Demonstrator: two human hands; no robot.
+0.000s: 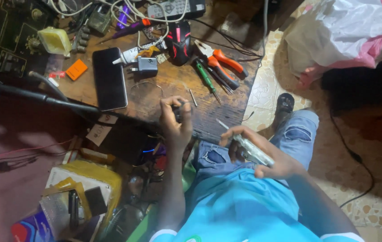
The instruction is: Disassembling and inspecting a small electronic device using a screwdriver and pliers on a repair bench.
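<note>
**Left hand** point(176, 123): raised over the front edge of the wooden workbench point(226, 107), fingers curled shut around a small dark tool point(176, 109), possibly a short driver or tweezers; the tip is too small to identify. You hold it upright near the bench edge, clear of the clutter.

**Right hand** point(262, 154): closed around a slim silver-grey device point(253, 151), held edge-up over your lap, above the ripped blue jeans point(296, 134). Thumb and fingers clamp its long sides, which leaves one face exposed toward the other hand. A thin pale strip point(222, 124) projects from its far end.

**On the bench, near the left hand:**
- Loose metal pin point(192, 97), just beyond the tool.
- Green-handled screwdriver point(207, 79).
- Orange-handled pliers point(222, 62), lying beside the screwdriver.
- Grey charger plug point(145, 66).
- Black smartphone point(109, 79), face up, well apart from the working area.
- Black-and-red computer mouse point(179, 40).
- Remote control point(173, 8) at the far edge, among white cables.

**Bench, left side:** black power-supply unit point(12, 38) with knobs; orange square tag point(76, 69).

**Floor:** patterned tiles point(267, 85); black sandal point(285, 104); white and pink plastic bag point(352, 31).
</note>
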